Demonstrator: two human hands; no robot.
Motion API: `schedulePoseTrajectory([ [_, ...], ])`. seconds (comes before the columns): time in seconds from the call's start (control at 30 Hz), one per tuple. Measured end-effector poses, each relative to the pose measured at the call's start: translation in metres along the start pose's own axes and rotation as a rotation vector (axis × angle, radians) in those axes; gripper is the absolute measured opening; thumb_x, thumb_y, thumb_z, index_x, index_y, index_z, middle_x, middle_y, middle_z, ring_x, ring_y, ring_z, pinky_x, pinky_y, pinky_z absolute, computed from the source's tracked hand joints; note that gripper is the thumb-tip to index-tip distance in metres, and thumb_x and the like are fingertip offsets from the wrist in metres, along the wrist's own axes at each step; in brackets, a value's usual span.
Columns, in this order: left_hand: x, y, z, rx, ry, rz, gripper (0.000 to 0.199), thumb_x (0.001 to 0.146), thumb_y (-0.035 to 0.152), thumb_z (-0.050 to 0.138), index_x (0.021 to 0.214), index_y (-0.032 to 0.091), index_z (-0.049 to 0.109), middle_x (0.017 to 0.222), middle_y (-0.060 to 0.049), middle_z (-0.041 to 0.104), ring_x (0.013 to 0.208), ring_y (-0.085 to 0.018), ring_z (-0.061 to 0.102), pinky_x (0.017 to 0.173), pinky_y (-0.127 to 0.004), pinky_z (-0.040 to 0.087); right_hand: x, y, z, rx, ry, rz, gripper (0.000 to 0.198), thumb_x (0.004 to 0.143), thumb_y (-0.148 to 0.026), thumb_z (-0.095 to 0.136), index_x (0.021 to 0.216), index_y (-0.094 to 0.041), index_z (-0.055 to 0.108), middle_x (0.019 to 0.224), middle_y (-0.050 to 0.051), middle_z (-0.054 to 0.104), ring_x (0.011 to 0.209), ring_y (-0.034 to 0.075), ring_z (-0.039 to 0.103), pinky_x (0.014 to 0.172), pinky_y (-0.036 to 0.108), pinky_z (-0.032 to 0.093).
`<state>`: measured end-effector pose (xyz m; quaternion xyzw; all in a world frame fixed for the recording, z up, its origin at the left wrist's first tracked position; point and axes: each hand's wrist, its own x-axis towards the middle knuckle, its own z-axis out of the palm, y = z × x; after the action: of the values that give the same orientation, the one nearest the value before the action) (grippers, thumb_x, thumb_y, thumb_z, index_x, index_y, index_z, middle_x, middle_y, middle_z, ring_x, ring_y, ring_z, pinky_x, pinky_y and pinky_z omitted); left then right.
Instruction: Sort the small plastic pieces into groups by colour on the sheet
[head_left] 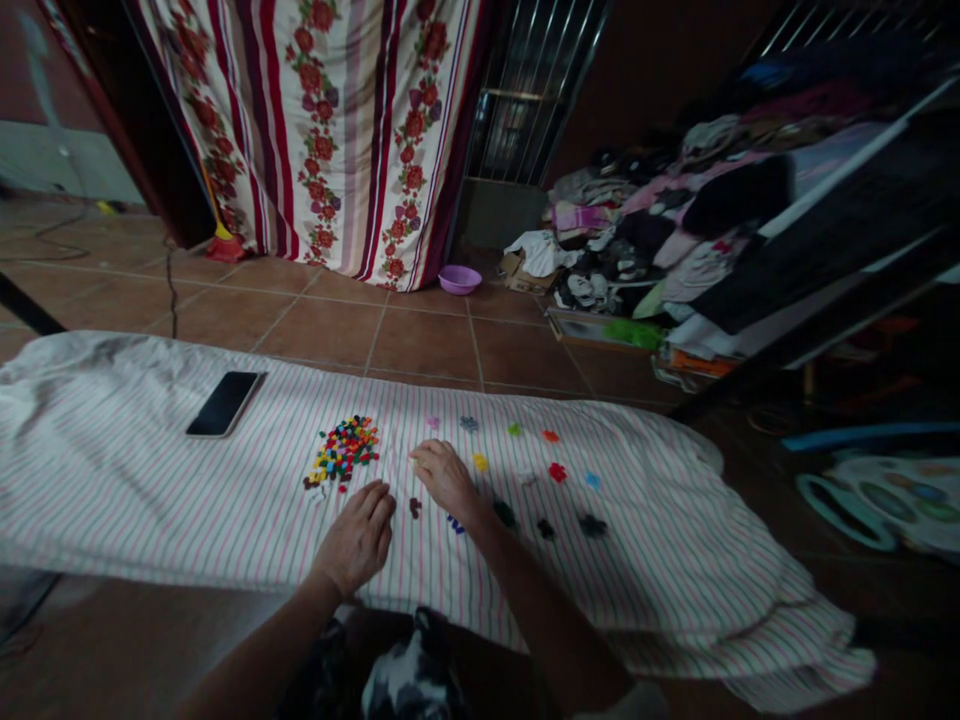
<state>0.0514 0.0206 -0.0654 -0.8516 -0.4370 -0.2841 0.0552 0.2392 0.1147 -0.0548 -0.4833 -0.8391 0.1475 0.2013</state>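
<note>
A mixed-colour pile of small block-like pieces (345, 450) lies on the striped cloth. Just below and right of it rests my left hand (358, 538), its fingers curled together; anything inside them is hidden. My right hand (444, 478) is right of the pile with its fingertips pinched, and a tiny pale spot shows at them, too small to name. Around it sit little single-colour groups: pink (433, 423), grey-blue (469, 424), yellow (480, 461), brown (415, 508) and dark blue (455, 524), the last partly behind my right wrist.
More groups lie to the right, among them red (557, 472), light blue (592, 480) and black (545, 529). A phone (225, 404) lies left on the striped cloth (150, 480). Beyond are a purple basin (460, 279), a floral curtain (352, 130) and heaped clothes (652, 220).
</note>
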Motion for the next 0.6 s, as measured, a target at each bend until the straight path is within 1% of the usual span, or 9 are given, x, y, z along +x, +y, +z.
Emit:
schedulePoseTrajectory([
  [0.13,0.000,0.000,-0.001,-0.003,0.006,-0.010,0.029,0.086,0.011,0.040,0.109,0.013,0.057,0.113,-0.012,0.060,0.117,-0.023,0.050,0.099,-0.041,0.051,0.001,0.000,0.001,0.002,-0.001,0.020,0.021,0.088,-0.016,0.056,0.105,-0.020,0.068,0.105,0.005,0.066,0.102,0.017,0.054,0.095,0.031,0.039],
  [0.23,0.000,0.000,0.000,-0.005,-0.009,-0.017,0.030,0.085,0.011,0.040,0.110,0.013,0.057,0.113,-0.012,0.060,0.118,-0.023,0.050,0.099,-0.042,0.051,0.001,-0.002,-0.002,0.013,0.000,0.036,0.022,0.086,-0.019,0.059,0.106,-0.021,0.068,0.106,0.005,0.066,0.103,0.018,0.055,0.095,0.030,0.040],
  [0.33,0.000,0.000,0.000,0.002,-0.017,-0.012,0.030,0.085,0.010,0.040,0.111,0.012,0.057,0.114,-0.013,0.060,0.118,-0.024,0.050,0.100,-0.042,0.050,0.002,0.000,-0.005,0.043,0.034,0.039,0.023,0.085,-0.025,0.061,0.107,-0.022,0.068,0.107,0.005,0.066,0.103,0.018,0.056,0.094,0.030,0.041],
  [0.4,0.000,0.000,0.000,0.009,-0.012,-0.006,0.030,0.085,0.010,0.041,0.110,0.012,0.057,0.114,-0.013,0.060,0.118,-0.024,0.050,0.100,-0.042,0.051,0.007,0.006,-0.007,0.065,0.058,0.054,0.022,0.087,-0.025,0.058,0.107,-0.023,0.067,0.108,0.005,0.066,0.104,0.018,0.057,0.095,0.030,0.042],
  [0.5,0.000,0.000,-0.001,0.021,0.002,-0.001,0.028,0.085,0.010,0.041,0.108,0.012,0.057,0.113,-0.013,0.061,0.117,-0.023,0.050,0.099,-0.041,0.051,0.018,0.017,-0.012,0.064,0.072,0.134,0.025,0.088,-0.020,0.053,0.109,-0.022,0.065,0.111,0.006,0.064,0.101,0.017,0.058,0.092,0.030,0.043],
  [0.6,0.001,0.000,-0.002,0.025,0.021,0.004,0.028,0.085,0.010,0.041,0.108,0.013,0.057,0.112,-0.011,0.061,0.116,-0.023,0.051,0.099,-0.040,0.052,0.033,0.027,-0.018,-0.006,0.046,0.248,0.029,0.087,-0.015,0.050,0.114,-0.018,0.062,0.113,0.009,0.063,0.098,0.017,0.059,0.090,0.029,0.044],
])
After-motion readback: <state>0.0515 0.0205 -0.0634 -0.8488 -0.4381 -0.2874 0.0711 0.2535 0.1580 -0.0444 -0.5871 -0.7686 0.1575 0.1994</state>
